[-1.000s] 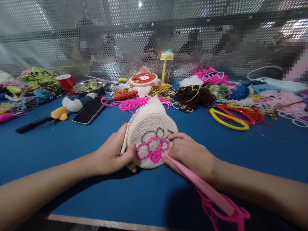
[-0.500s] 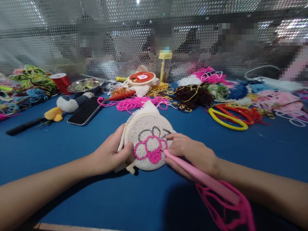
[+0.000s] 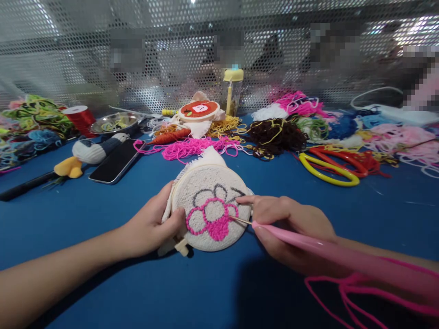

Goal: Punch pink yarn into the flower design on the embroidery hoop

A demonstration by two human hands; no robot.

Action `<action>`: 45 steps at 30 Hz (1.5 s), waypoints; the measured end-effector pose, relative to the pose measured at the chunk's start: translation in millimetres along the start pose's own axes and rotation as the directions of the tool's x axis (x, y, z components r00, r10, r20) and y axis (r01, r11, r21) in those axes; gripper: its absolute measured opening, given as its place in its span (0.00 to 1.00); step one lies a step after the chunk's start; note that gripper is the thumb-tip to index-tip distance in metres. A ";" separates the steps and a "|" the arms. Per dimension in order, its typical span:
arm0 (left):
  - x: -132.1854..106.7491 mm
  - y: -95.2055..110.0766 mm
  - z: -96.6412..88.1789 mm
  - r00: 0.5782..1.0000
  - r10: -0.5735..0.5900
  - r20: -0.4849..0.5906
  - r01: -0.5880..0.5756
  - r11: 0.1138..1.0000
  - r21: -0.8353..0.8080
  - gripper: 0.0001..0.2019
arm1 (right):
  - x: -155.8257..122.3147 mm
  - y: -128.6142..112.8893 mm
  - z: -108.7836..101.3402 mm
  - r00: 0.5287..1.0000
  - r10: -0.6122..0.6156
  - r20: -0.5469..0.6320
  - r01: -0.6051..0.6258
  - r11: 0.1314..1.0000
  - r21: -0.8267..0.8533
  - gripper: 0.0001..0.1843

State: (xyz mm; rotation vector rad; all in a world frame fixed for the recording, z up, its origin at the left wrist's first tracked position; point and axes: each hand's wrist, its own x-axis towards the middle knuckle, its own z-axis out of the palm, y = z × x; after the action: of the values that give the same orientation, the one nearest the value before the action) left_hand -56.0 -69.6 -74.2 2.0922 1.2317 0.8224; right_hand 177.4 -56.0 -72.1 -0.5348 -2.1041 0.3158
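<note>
My left hand (image 3: 159, 221) grips the left rim of a round embroidery hoop (image 3: 240, 237), thumb on the front edge. Off-white fabric is stretched in it, its frayed corner sticking up at the top. A flower outline is drawn in dark lines, with pink yarn loops (image 3: 218, 228) along several petals and filling the bottom one. My right hand (image 3: 291, 224) is closed round a pink punch needle (image 3: 308, 244). The thin metal tip touches the fabric by the right petal, and the index finger rests on the cloth. Pink yarn (image 3: 346, 285) trails below the handle.
A phone (image 3: 115, 162) and a duck-like yarn figure (image 3: 87, 153) lie left. Behind stand a red spool (image 3: 79, 120), a metal bowl (image 3: 115, 123), a finished red hoop (image 3: 200, 111) and a yellow-lidded jar (image 3: 233, 93). Brown yarn (image 3: 276, 137) and a yellow ring (image 3: 327, 170) lie right.
My right hand has drawn back to the right with the punch needle, so more of the metal tip shows. The hoop sits slightly lower and to the left in view.
</note>
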 end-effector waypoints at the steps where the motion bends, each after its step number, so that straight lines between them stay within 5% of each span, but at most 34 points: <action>1: 0.1 -0.2 0.1 1.000 0.000 -0.002 0.000 1.000 0.001 0.21 | 0.1 0.0 0.0 1.000 0.000 0.003 0.000 1.000 0.002 0.07; 13: -0.1 1.3 1.1 0.999 -0.031 0.027 0.032 0.999 -0.039 0.20 | -1.3 3.6 1.3 1.000 -0.010 0.018 0.010 0.999 0.030 0.08; 23: -1.9 3.5 1.8 0.999 0.047 0.014 -0.046 0.998 -0.030 0.18 | -7.9 11.5 -1.4 0.936 -0.170 0.309 0.183 0.983 -0.013 0.08; 29: -1.8 3.0 1.6 0.999 0.048 0.025 -0.047 0.999 -0.015 0.17 | 0.5 3.6 -0.1 0.984 -0.143 0.108 0.131 0.985 0.115 0.09; 45: -1.1 2.8 0.5 0.999 0.019 0.043 -0.017 0.999 -0.044 0.14 | 10.6 -2.9 -6.8 0.990 -0.090 0.105 0.079 0.991 0.109 0.13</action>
State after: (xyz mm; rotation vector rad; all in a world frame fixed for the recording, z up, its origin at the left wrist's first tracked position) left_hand -54.5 -71.8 -72.8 2.0779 1.1633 0.8012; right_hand 177.1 -53.2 -59.4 -0.3725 -2.1958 0.4124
